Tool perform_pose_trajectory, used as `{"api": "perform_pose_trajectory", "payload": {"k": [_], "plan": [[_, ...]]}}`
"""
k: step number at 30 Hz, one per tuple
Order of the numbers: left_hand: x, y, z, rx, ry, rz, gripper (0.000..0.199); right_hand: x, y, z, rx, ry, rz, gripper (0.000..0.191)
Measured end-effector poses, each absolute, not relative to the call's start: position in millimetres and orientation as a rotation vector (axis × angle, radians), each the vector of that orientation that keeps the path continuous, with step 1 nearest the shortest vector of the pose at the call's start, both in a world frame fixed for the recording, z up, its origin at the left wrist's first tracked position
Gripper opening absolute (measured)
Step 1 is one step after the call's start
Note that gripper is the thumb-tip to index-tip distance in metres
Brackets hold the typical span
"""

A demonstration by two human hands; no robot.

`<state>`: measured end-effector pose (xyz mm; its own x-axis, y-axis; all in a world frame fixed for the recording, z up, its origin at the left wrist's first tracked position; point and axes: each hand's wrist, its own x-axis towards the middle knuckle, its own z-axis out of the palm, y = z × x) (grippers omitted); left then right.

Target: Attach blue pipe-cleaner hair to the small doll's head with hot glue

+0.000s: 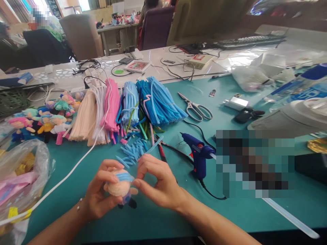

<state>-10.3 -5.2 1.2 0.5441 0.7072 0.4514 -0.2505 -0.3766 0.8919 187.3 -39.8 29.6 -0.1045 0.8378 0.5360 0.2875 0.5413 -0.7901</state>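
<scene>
Currently, a small peach doll (118, 189) is held over the green tabletop (155, 226), its round head gripped between the fingers and thumb of the left hand (98, 192). Blue strips (124, 177) are laid across the top of that head; their end is met by the right hand (158, 180), its thumb and forefinger drawn nearly together, though whether a strip is pinched cannot be told. Much of the head is left bare, so the covering seems only begun, with more strips probably to be added. Just beyond, cut blue pieces (133, 152) are strewn near red-handled pliers (161, 152). Farther out, a glue gun (198, 153), scissors (195, 109), pipe-cleaner bundles (83, 115) and apparently completed dolls (57, 120) are spread.
</scene>
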Motion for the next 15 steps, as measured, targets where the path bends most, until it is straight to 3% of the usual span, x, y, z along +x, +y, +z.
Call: {"api": "perform_pose_trajectory", "payload": {"k": [15], "plan": [[-10.6, -0.2, -4.5, 1.688, 0.476, 1.109, 0.026, 185.8, -39.9, 30.7, -1.031, -1.656, 0.642, 0.022]]}}
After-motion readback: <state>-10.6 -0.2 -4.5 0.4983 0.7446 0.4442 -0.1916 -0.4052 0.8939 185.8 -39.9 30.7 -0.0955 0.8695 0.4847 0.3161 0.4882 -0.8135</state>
